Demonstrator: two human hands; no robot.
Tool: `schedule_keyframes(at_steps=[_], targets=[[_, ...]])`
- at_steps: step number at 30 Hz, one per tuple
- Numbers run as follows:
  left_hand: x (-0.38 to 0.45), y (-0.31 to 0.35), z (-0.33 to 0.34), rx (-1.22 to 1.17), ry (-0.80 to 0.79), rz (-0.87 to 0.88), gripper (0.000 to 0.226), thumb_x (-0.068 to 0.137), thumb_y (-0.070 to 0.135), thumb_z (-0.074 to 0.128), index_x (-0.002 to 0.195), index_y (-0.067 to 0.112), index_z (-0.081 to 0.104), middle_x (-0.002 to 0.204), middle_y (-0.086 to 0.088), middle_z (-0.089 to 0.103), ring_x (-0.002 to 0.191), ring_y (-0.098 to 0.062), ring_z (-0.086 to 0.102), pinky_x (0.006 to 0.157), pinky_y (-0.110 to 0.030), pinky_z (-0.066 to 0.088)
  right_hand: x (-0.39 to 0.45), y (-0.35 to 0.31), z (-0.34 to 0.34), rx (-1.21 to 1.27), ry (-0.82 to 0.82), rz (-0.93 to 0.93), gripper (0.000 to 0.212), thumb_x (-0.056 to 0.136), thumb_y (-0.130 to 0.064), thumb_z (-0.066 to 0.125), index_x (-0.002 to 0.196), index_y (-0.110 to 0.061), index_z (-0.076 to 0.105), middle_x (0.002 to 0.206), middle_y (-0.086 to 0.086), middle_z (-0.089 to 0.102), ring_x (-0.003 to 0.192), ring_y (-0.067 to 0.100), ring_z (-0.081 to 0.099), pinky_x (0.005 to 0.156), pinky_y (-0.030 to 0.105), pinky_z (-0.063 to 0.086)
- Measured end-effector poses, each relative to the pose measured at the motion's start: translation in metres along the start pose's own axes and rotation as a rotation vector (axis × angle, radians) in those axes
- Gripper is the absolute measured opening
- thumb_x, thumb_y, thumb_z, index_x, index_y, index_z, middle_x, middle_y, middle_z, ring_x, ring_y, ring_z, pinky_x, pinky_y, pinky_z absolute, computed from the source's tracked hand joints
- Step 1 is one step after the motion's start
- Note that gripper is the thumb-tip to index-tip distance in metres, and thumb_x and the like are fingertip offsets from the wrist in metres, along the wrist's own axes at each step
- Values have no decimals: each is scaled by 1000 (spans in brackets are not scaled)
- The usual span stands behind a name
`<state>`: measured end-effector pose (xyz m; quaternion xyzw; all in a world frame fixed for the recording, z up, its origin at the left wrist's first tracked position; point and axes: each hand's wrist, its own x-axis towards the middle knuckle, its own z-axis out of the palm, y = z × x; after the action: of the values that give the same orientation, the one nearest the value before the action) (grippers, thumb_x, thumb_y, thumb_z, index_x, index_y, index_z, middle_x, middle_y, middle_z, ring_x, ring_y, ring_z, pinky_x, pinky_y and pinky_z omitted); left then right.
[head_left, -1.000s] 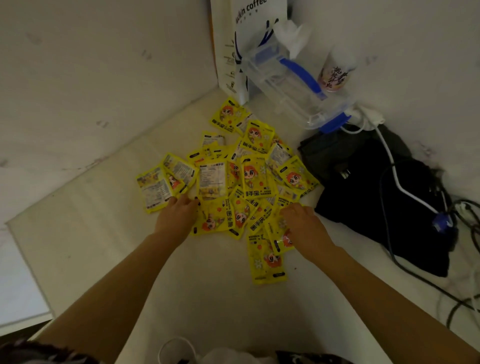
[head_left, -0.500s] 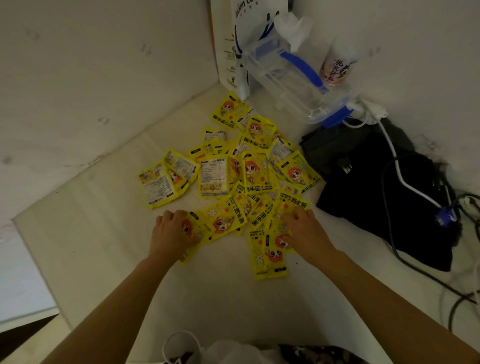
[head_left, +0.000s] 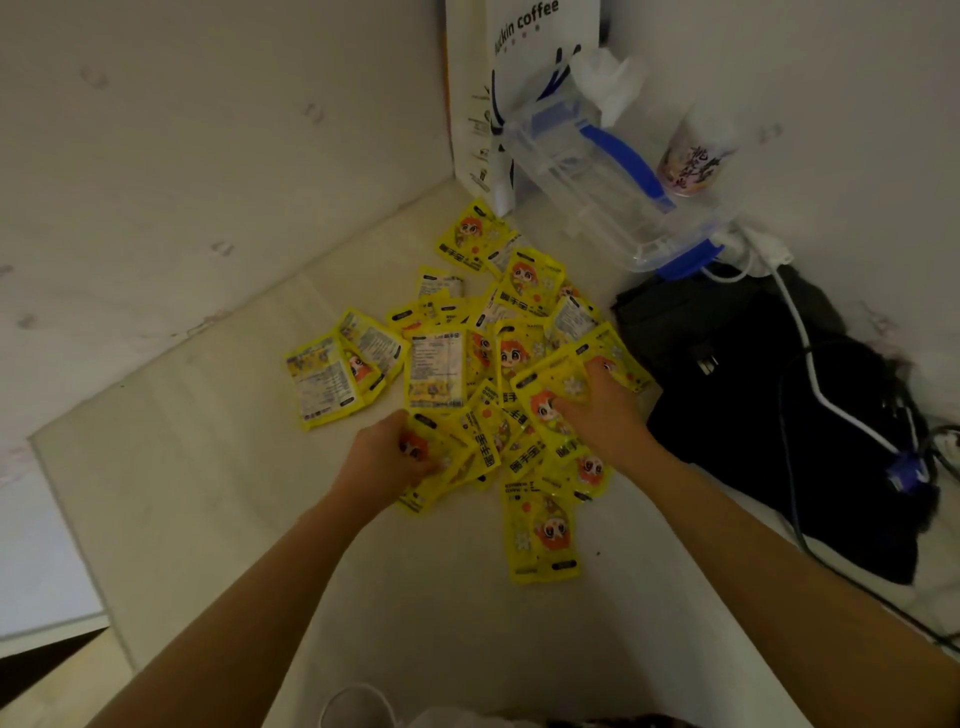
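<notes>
Yellow foil snack sachets (head_left: 519, 358) with a red-haired cartoon print: loose pile on the pale beige floor (head_left: 208, 493), in a corner between two white walls.

Delta vs 0.5 s ago:
- Right hand (head_left: 605, 410) has left the pile's near edge and gone deeper in, toward 1 o'clock.
- Left hand (head_left: 387, 460) has slid toward 3 o'clock and now overlaps the pile's near-left edge.
- Near-edge sachets are reshuffled. The far half looks unchanged.

Hand poses:
- Left hand: palm down at the pile's 7 o'clock, fingers curled round a small bunch of sachets (head_left: 441, 467), gripping it.
- Right hand: palm down at the pile's 4 o'clock, fingers curled over the far edge of the top sachet (head_left: 545, 405). The thumb is on its face and it is held tilted off the heap.
- Both bare forearms enter from 6 o'clock.

Outward from the hands:
- A single flat sachet (head_left: 540, 540) lies at the pile's 6 o'clock, its far end under others.
- Two label-side-up sachets (head_left: 332, 379) sit at 9 o'clock.
- A black fabric bag (head_left: 753, 395) sits at 3 o'clock, just beside the right hand and crowding that side.
- A white cable (head_left: 831, 400) runs across the bag to a blue connector (head_left: 906, 470).
- A clear plastic box with a blue handle (head_left: 587, 192) is tilted at 1 o'clock.
- A printed paper cup (head_left: 696, 156) is just beyond the box.
- A white paper coffee bag (head_left: 519, 52) stands against the wall at 12 o'clock.
</notes>
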<state>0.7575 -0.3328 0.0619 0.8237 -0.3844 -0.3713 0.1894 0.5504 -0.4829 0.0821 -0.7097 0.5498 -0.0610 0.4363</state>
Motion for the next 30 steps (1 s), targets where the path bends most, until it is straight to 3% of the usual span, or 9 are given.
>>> schedule_keyframes(at_steps=[2, 4, 8, 11, 13, 18, 23, 30], targets=[[6, 10, 8, 84, -55, 69, 32, 71, 29, 82, 76, 21, 52, 75, 8, 53, 70, -12, 52, 52, -16, 34, 18, -7, 4, 11, 27, 20, 34, 89, -26, 63, 113, -6, 48, 100, 3, 58, 98, 24, 56, 72, 28, 42], [11, 14, 16, 151, -107, 107, 36, 73, 29, 81, 75, 23, 45, 84, 4, 51, 81, -15, 50, 58, -21, 34, 34, -13, 8, 31, 43, 70, 45, 90, -25, 62, 123, -1, 44, 116, 13, 58, 105, 27, 57, 79, 30, 44], [20, 9, 29, 421, -79, 195, 47, 74, 36, 77, 107, 11, 56, 120, -6, 48, 111, -27, 44, 88, -35, 41, 55, -21, 18, 11, 68, 108, 54, 89, -27, 63, 131, -1, 40, 126, 17, 55, 112, 33, 56, 87, 37, 48], [20, 3, 34, 468, -49, 179, 63, 77, 41, 73, 130, 14, 49, 138, -4, 42, 123, -28, 38, 99, -37, 36, 59, -23, 28, -109, 84, 80, 62, 88, -30, 63, 137, -2, 36, 137, 19, 44, 124, 36, 47, 101, 45, 43], [19, -2, 35, 500, -32, 180, 66, 78, 43, 71, 133, 16, 47, 139, -2, 42, 125, -26, 37, 99, -35, 35, 56, -24, 34, -234, 70, 33, 60, 91, -26, 61, 139, -2, 34, 142, 19, 37, 128, 35, 42, 102, 41, 41], [15, -11, 33, 485, 6, 140, 58, 78, 42, 71, 125, 16, 51, 135, -2, 43, 121, -26, 38, 97, -35, 34, 52, -26, 50, -404, 94, -115, 39, 90, -19, 60, 124, -6, 45, 127, 14, 47, 113, 32, 48, 82, 39, 46], [13, -21, 25, 390, 86, 86, 50, 74, 32, 78, 113, 8, 58, 126, -9, 47, 111, -31, 45, 90, -40, 40, 46, -28, 63, -506, 61, -201, 41, 88, -18, 62, 126, -14, 48, 135, 9, 39, 122, 32, 37, 93, 37, 43], [9, -24, 16, 234, 156, -34, 43, 74, 26, 79, 104, 8, 54, 123, -8, 39, 96, -31, 56, 74, -36, 46, 44, -30, 68, -470, 123, -120, 40, 86, -12, 64, 124, -14, 50, 144, 14, 26, 129, 33, 30, 101, 40, 36]])
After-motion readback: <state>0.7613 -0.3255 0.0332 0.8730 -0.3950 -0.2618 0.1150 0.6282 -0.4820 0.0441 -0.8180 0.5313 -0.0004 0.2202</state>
